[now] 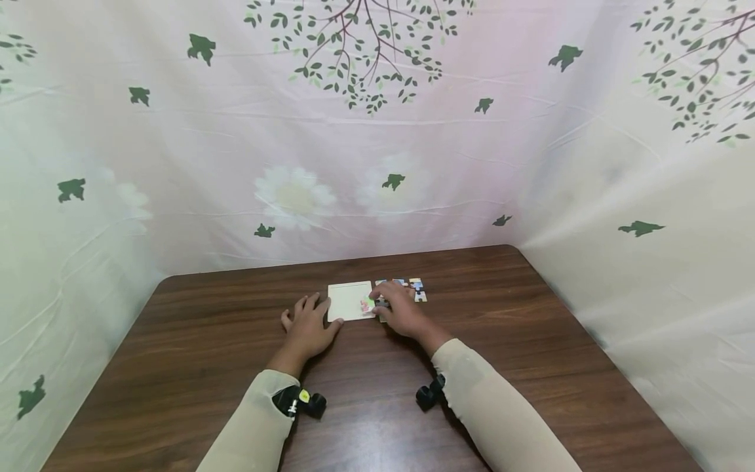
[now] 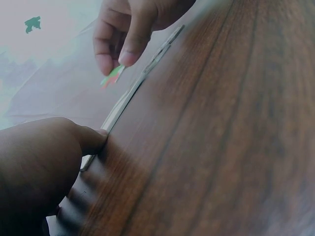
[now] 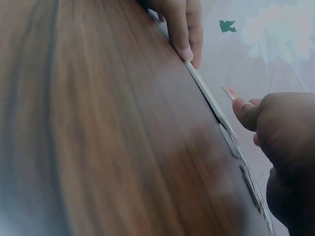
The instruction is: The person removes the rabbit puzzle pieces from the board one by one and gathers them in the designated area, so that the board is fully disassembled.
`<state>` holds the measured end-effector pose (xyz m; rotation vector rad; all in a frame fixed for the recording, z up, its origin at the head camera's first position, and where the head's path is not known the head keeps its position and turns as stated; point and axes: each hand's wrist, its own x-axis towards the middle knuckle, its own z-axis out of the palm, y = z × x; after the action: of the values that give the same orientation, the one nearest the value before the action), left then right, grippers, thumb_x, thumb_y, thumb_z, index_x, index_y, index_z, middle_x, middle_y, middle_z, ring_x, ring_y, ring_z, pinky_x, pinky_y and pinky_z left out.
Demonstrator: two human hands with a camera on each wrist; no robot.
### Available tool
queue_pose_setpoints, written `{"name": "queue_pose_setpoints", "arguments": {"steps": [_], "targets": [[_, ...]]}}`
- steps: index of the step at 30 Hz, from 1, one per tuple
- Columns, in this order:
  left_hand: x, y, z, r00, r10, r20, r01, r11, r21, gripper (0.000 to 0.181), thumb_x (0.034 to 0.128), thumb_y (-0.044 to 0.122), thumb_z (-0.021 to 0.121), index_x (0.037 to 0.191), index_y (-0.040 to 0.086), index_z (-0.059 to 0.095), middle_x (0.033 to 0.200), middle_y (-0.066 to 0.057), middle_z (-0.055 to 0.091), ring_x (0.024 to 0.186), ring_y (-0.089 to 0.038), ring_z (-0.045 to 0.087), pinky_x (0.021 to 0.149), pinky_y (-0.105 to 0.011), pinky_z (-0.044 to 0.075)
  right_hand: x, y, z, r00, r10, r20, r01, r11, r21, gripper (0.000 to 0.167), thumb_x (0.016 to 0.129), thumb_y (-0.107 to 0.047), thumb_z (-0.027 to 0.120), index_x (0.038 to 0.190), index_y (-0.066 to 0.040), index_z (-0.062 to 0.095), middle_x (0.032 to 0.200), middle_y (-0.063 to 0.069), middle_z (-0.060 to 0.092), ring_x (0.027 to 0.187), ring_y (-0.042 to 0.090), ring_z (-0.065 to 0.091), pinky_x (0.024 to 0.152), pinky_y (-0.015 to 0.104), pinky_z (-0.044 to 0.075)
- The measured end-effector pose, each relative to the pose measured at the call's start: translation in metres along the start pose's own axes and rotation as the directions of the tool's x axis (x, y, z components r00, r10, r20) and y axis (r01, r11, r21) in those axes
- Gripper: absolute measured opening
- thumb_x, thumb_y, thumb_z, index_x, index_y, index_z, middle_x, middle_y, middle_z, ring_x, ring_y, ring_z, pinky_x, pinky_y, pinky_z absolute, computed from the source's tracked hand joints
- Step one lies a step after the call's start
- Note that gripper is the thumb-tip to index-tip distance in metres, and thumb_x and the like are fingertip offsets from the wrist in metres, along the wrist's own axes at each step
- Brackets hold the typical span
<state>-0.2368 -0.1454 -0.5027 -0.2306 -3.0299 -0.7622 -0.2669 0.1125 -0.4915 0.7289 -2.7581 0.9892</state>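
A white, shallow puzzle tray (image 1: 345,301) lies flat near the table's far side. My left hand (image 1: 308,328) rests at its left end with fingers spread; in the left wrist view the thumb (image 2: 93,140) touches the tray's front edge. Over the tray's right end, my right hand (image 1: 404,311) pinches a jigsaw piece (image 1: 367,303) with pink and green print. Both wrist views show this piece held tilted above the tray, between thumb and fingertips. Several loose jigsaw pieces (image 1: 417,288) lie right of the tray, partly hidden by the right hand.
The brown wooden table (image 1: 366,393) stretches out around the tray and pieces. Behind it and along both sides hangs a pale cloth (image 1: 354,144) printed with leaves, birds and flowers. A small black device (image 1: 315,405) is strapped to each wrist.
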Motion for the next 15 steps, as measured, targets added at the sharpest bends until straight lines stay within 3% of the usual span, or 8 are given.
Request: {"name": "queue_pose_setpoints", "arguments": {"steps": [5, 15], "targets": [[-0.001, 0.002, -0.001, 1.000, 0.006, -0.017, -0.006, 1.000, -0.011, 0.069, 0.1061, 0.050, 0.068, 0.163, 0.014, 0.053, 0.176, -0.020, 0.036, 0.165, -0.050, 0.024, 0.122, -0.083, 0.009, -0.003, 0.010, -0.006, 1.000, -0.001, -0.026, 0.002, 1.000, 0.028, 0.022, 0.102, -0.015, 0.076, 0.123, -0.011, 0.072, 0.133, 0.007, 0.070, 0.130, 0.031, 0.057, 0.115, 0.071, 0.028], [-0.003, 0.002, -0.001, 1.000, -0.005, -0.013, 0.004, 1.000, -0.010, 0.067, 0.1067, 0.048, 0.067, 0.162, 0.014, 0.053, 0.176, -0.020, 0.035, 0.165, -0.050, 0.024, 0.123, -0.083, 0.009, -0.019, 0.029, -0.026, 0.997, 0.035, -0.063, -0.031, 0.998, 0.059, 0.023, 0.099, -0.011, 0.077, 0.122, -0.009, 0.071, 0.138, 0.012, 0.067, 0.135, 0.035, 0.051, 0.106, 0.061, 0.028]]}}
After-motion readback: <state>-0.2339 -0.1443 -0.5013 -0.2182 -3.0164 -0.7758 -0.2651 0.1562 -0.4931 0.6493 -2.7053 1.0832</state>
